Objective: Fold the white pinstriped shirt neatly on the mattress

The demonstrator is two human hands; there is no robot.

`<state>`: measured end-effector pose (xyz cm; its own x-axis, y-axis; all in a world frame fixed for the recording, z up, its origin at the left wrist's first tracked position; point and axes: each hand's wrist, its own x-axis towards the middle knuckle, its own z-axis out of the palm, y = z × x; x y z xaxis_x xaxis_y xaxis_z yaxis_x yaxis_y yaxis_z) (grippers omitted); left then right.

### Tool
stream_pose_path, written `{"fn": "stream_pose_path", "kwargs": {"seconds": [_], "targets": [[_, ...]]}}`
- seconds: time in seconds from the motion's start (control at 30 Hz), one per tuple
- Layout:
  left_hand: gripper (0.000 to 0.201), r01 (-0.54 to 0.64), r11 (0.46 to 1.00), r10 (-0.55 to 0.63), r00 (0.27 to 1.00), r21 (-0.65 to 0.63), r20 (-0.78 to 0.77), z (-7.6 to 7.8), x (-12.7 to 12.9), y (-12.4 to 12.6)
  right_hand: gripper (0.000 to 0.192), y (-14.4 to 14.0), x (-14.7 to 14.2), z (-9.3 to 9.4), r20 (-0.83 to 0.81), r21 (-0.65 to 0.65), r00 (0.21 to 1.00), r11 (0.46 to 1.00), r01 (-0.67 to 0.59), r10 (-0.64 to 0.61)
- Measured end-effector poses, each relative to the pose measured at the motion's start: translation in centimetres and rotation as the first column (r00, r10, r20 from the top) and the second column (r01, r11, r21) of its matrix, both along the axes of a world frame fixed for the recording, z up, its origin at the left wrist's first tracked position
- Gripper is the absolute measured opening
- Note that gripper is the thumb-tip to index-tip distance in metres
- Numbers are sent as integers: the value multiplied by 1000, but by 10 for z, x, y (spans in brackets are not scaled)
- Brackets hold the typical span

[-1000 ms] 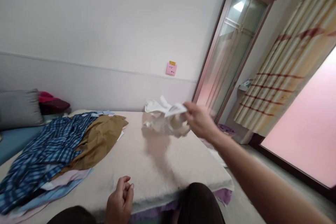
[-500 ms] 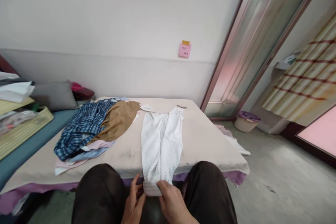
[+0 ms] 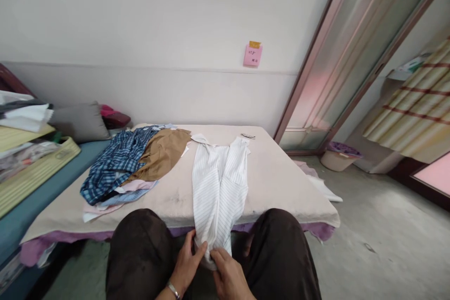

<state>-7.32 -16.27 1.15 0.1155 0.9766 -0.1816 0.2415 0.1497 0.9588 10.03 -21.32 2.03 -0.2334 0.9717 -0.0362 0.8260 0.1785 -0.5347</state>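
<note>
Beige cloth covers the bed point(image 3: 281, 183), with purple edging along its near side. A white striped shirt point(image 3: 218, 183) lies lengthwise across it, its lower end hanging off between the person's knees, where the left hand point(image 3: 186, 262) and right hand point(image 3: 228, 274) pinch it with their fingers. A heap of clothes point(image 3: 130, 159) sits to the left, a blue plaid shirt on top. Behind is a pale wall with a pink note point(image 3: 252, 54), and a glass door point(image 3: 344, 51) stands at right
</note>
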Motion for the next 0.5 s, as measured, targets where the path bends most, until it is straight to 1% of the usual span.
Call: {"fn": "stream_pose_path", "kwargs": {"seconds": [0.13, 0.2, 0.27, 0.37, 0.43, 0.5], "targets": [[66, 18, 1000, -18, 999, -20, 28, -6, 0, 0, 63, 2, 0, -10, -6, 4, 1000, 1000, -16, 16], [62, 26, 999, -25, 999, -31, 47, -6, 0, 1, 62, 2, 1, -15, -42, -6, 999, 1000, -14, 14], [59, 27, 999, -25, 998, -31, 63, -6, -1, 1, 58, 2, 1, -19, -89, -28, 996, 999, -19, 17], [54, 40, 999, -39, 996, -22, 75, -9, 0, 4, 44, 3, 1, -24, -118, -60, 993, 998, -36, 29], [53, 46, 998, -43, 995, -33, 95, -13, 0, 5, 36, 4, 1, -26, -125, -57, 992, 998, -37, 29], [53, 34, 998, -28, 994, -45, 108, -20, 1, 6, 34, 5, 1, -28, -145, -41, 989, 999, -33, 27]]}}
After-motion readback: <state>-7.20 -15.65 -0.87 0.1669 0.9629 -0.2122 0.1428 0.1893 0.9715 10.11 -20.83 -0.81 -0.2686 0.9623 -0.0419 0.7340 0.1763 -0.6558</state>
